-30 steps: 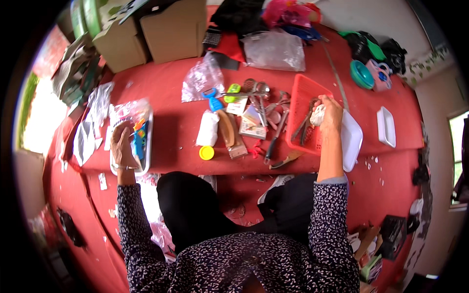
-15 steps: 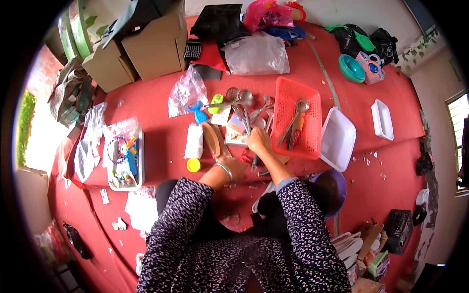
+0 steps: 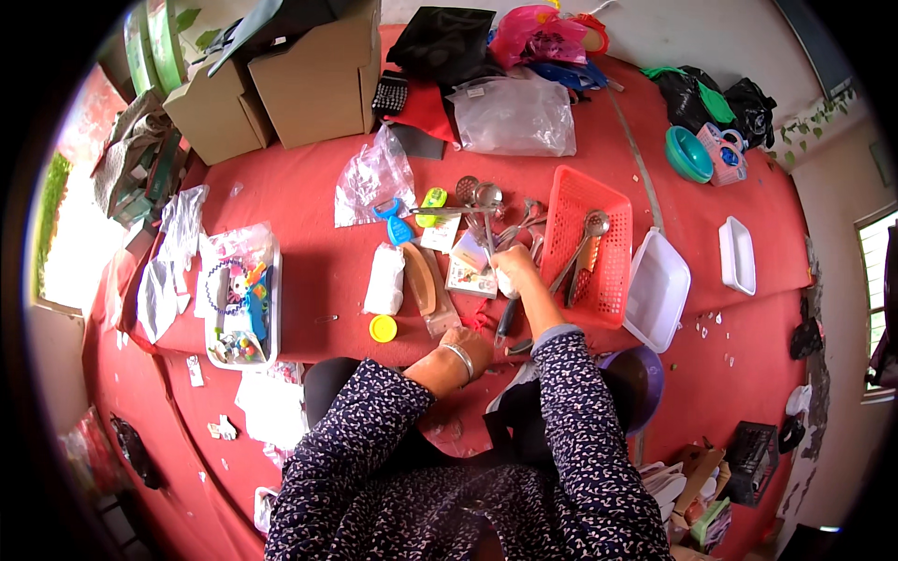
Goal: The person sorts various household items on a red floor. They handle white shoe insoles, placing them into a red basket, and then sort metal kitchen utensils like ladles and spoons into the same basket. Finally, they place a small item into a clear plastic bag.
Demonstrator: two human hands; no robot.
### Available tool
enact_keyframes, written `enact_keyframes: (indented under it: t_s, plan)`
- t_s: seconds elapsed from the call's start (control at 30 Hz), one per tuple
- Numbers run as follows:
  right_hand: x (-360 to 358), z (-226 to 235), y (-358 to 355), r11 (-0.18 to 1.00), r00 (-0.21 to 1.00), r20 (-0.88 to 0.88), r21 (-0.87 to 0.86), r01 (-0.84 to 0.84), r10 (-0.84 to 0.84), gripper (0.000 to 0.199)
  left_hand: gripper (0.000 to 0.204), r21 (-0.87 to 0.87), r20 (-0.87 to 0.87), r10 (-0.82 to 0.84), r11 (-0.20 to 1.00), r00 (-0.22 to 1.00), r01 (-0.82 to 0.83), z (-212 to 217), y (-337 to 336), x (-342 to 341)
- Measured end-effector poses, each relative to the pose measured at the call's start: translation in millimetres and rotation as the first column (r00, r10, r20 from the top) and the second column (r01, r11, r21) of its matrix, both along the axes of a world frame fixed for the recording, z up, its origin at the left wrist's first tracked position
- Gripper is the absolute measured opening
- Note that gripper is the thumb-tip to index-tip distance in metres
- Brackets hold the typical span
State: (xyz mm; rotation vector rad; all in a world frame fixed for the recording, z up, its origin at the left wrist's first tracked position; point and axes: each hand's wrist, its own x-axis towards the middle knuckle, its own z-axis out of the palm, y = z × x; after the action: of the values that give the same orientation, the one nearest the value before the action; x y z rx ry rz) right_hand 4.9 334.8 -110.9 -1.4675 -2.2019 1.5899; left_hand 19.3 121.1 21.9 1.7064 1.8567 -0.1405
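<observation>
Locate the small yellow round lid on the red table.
In the head view, the yellow lid lies left of centre, just below the white packet and left of the left hand.

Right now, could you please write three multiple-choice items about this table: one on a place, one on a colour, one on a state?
1. Where does the small yellow lid lie?
A. inside the orange basket
B. on the red cloth, below the white roll
C. on the cardboard box

2. What colour is the round bowl at the far right?
A. teal
B. black
C. yellow

3. How is the right hand?
A. flat and open on the cloth
B. closed around a tool with a dark handle
C. inside the white tray

Answers: 1 B, the lid sits just under the white roll on the red cloth. 2 A, it is plainly teal. 3 B, the fingers wrap a tool whose dark handle sticks out below the hand.
</observation>
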Motion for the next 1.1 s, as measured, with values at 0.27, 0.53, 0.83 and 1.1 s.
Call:
enact_keyframes:
  t_s: [0.27,0.53,0.83,1.1]
  plan:
    - [19,131,-45,0.693,0.935,-0.341,-0.697,-0.183,-0.096,0.013,0.02,0.046,-0.109,0.188,0.982,0.976,-0.184,28,-13,-30]
    - [48,135,-109,0.787,0.922,-0.375,-0.539,-0.299,0.094,0.014,0.026,0.516,0.117,0.507,0.704,0.854,-0.489,-25,-20,-82]
    - [59,156,-146,0.875,0.799,-0.47,-0.106,-0.472,0.375,0.014,0.036,0.05,0.649,0.647,0.49,0.401,-0.87,-7,-18,-72]
    - [56,184,-117,0.791,0.763,-0.24,0.039,-0.61,0.6,0.02,0.023,-0.439,0.845,0.422,0.191,-0.33,-0.878,9,-19,-69]
